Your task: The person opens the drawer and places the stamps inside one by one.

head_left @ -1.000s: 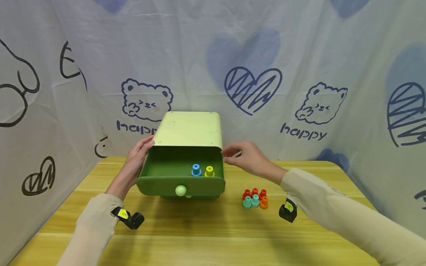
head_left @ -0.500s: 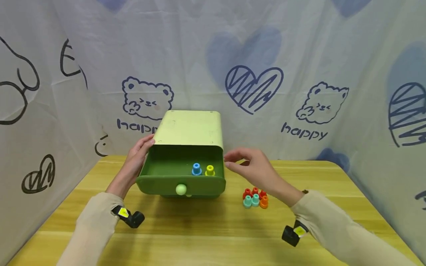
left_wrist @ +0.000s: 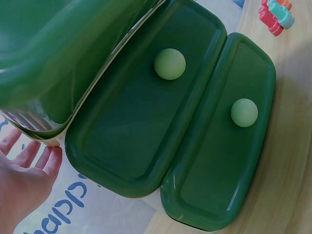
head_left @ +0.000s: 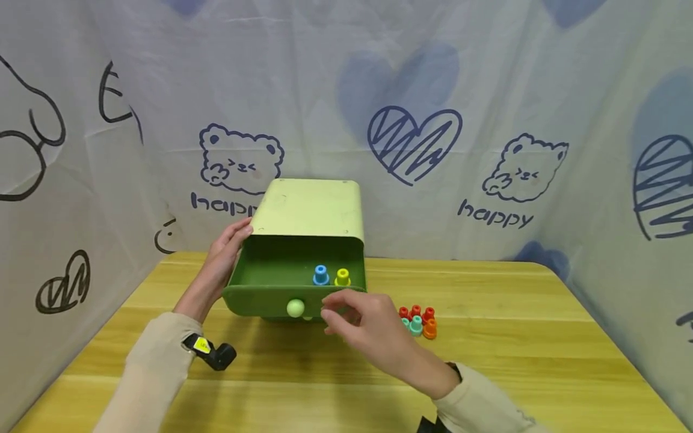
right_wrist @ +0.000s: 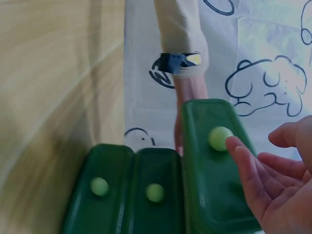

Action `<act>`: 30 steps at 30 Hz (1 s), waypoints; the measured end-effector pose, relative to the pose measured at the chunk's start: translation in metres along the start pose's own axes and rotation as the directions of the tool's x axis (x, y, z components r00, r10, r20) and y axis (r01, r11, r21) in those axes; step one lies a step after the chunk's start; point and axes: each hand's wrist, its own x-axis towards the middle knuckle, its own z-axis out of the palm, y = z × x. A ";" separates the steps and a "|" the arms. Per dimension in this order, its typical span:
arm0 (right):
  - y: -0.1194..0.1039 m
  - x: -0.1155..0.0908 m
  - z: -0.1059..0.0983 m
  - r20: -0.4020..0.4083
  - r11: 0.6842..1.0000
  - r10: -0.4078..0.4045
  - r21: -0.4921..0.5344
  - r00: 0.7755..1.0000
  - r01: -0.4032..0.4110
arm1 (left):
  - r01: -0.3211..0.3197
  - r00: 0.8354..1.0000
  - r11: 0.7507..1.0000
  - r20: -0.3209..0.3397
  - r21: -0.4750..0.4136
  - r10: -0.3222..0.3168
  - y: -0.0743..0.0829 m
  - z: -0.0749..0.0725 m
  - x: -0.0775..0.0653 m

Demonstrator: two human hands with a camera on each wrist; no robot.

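A small drawer cabinet (head_left: 308,207) with a pale green top stands on the table, its green top drawer (head_left: 246,300) pulled out. Inside that drawer are a blue peg-like piece (head_left: 321,276) and a yellow one (head_left: 342,278). My left hand (head_left: 216,258) rests along the cabinet's left side; in the left wrist view its fingertips (left_wrist: 56,151) touch the casing near the drawer. My right hand (head_left: 373,331) is before the drawer front, loosely bent and holding nothing, right of the pale round knob (head_left: 295,308). Two lower drawers with knobs (left_wrist: 243,112) are pushed in.
To the right of the cabinet, partly behind my right hand, stand red pieces (head_left: 415,311), teal pieces (head_left: 415,325) and an orange piece (head_left: 430,328). The wooden table (head_left: 514,337) meets a printed cloth backdrop (head_left: 325,90) behind and at the sides.
My right hand has left the cabinet's right side and moved down and left to the front of the open drawer. My left hand and the drawer stay put.
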 end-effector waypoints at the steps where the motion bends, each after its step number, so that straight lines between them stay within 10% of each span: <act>1: 0.001 0.000 0.004 0.007 1.000 0.026 0.010 1.000 -0.026 | -0.005 1.000 1.000 0.001 0.004 0.005 0.000 0.000 0.000; 12: 0.007 0.012 0.045 0.029 0.950 0.272 0.152 0.962 -0.273 | -0.008 1.000 1.000 -0.012 -0.030 0.007 0.000 0.002 0.001; 30: 0.010 0.028 0.057 -0.120 0.972 0.196 0.153 0.973 -0.177 | 0.067 0.998 0.998 -0.007 -0.010 -0.067 0.010 0.001 -0.001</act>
